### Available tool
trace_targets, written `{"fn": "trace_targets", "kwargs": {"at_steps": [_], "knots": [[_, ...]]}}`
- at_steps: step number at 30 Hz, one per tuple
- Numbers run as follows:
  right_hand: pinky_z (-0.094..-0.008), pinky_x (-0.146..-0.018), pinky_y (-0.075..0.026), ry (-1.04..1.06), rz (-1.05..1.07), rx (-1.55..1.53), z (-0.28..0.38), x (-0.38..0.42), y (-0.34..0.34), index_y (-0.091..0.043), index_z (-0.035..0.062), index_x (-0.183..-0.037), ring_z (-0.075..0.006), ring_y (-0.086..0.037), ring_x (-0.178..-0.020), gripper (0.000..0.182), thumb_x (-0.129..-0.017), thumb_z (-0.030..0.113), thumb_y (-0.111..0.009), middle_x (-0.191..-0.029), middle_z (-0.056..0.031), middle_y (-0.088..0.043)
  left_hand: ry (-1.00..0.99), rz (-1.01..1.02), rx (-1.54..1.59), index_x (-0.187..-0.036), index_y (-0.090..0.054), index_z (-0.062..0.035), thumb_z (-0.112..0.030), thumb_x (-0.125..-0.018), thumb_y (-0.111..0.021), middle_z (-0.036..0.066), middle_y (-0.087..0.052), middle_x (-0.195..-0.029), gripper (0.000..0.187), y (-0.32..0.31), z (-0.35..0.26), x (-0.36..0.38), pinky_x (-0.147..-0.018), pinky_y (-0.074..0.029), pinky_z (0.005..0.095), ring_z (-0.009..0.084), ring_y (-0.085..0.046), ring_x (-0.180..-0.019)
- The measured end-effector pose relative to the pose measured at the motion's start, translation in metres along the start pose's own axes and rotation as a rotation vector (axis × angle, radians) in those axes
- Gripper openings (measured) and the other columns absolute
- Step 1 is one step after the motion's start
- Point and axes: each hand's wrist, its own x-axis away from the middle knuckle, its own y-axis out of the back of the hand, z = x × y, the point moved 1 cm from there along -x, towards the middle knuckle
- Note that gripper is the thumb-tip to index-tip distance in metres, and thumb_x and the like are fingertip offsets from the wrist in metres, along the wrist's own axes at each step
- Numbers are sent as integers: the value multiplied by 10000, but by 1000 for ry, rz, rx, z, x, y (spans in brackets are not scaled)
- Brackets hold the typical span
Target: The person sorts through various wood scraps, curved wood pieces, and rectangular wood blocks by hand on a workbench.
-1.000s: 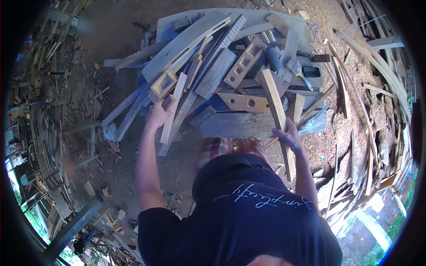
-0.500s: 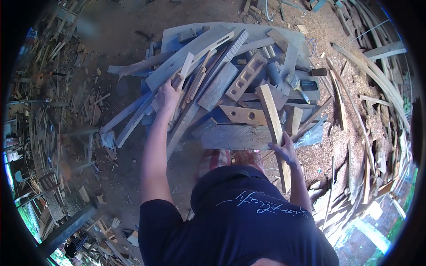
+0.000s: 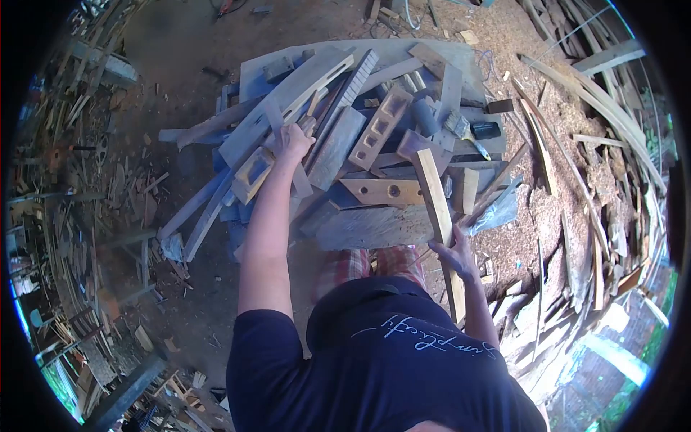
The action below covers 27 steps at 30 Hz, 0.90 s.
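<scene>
My left hand [image 3: 294,144] is closed round some thin wooden strips [image 3: 308,127] on the left part of the pile. Just below it lies a block with a square hollow [image 3: 253,173]. My right hand [image 3: 458,255] grips a long pale wooden bar [image 3: 433,191] near its lower half, in front of the pile. A block with several square holes [image 3: 381,128] lies between the hands, and below that is a board with two round holes [image 3: 389,191]. A brush [image 3: 475,144] rests at the right of the pile.
Beneath the pile shows a grey board surface [image 3: 461,56]. Long curved slabs [image 3: 597,108] and wood shavings [image 3: 540,165] lie to the right. Scrap wood [image 3: 90,209] covers the ground at the left. A dark block [image 3: 500,106] sits at the right edge.
My left hand has moved right across the pile with strips in it, and the hollow block beside it now shows. My right hand still grips the bar. The whole view has shifted slightly.
</scene>
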Motion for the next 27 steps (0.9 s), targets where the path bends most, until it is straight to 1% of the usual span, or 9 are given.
{"fn": "trace_targets", "kwargs": {"at_steps": [3, 6, 8, 9, 11, 12, 16, 23, 27], "knots": [[-325, -723, -501, -36, 14, -64, 0, 5, -1, -553, -31, -1149, -175, -624, -801, 612, -713, 310, -813, -918, -125, -657, 105, 115, -17, -1172, -652, -7, -338, -742, -824, 216, -595, -1283, 569, 6, -6, -5, -1007, -474, 422, 341, -574, -1199], [-316, -718, -504, -48, -31, -94, -4, 10, 0, -551, -30, -1164, -168, -628, -795, 625, -714, 315, -814, -915, -119, -658, 79, 85, -128, -1117, -673, 14, -330, -731, -835, 207, -672, -1134, 542, 5, -1, -14, -923, -510, 408, 337, -643, -1086], [-314, -719, -511, -36, -59, -133, -6, 14, 0, -551, -23, -1187, -162, -633, -789, 632, -718, 308, -814, -919, -110, -661, 54, 217, 132, -958, -697, 25, -309, -711, -852, 142, -700, -810, 443, -1, 21, -32, -664, -529, 368, 266, -692, -748], [-314, -719, -511, -38, -69, -145, -7, 15, 1, -551, -23, -1187, -162, -633, -789, 632, -718, 308, -814, -919, -110, -661, 43, 217, 121, -958, -697, 25, -309, -711, -852, 142, -700, -810, 443, 7, 27, -33, -664, -529, 368, 266, -692, -748], [-314, -720, -518, -49, -68, -156, -8, 17, 4, -543, -18, -1221, -154, -635, -784, 646, -725, 296, -813, -921, -101, -663, -16, 297, 530, -804, -671, -15, -302, -705, -856, 40, -591, -582, 355, 24, 37, -22, -458, -414, 316, 154, -556, -473], [-311, -718, -519, -62, -69, -164, -8, 18, 5, -533, -16, -1241, -155, -637, -788, 652, -733, 285, -809, -931, -99, -666, 47, 364, 527, -766, -647, -68, -297, -726, -851, 6, -556, -573, 309, 45, 33, -10, -406, -348, 265, 84, -479, -426], [-311, -730, -516, -65, -69, -200, -4, 19, 6, -522, -22, -1252, -162, -629, -811, 663, -731, 276, -805, -960, -108, -662, -165, 350, 942, -870, -659, -82, -306, -786, -823, -34, -566, -605, 291, 68, 46, 4, -415, -380, 229, 57, -485, -436], [-340, -787, -507, -11, -81, -129, -16, 11, 0, -538, -39, -1217, -199, -630, -851, 677, -708, 319, -805, -976, -143, -658, -145, 511, 1394, -1033, -645, -133, -288, -874, -743, -25, -630, -811, 243, 70, 73, -1, -479, -376, 205, 41, -482, -518], [-347, -794, -506, -22, -80, -76, -11, 11, -1, -542, -43, -1206, -206, -634, -860, 687, -700, 337, -810, -978, -154, -659, -147, 568, 1490, -1049, -648, -123, -303, -893, -718, -13, -641, -808, 248, 67, 70, 8, -482, -355, 201, 37, -468, -519]]}}
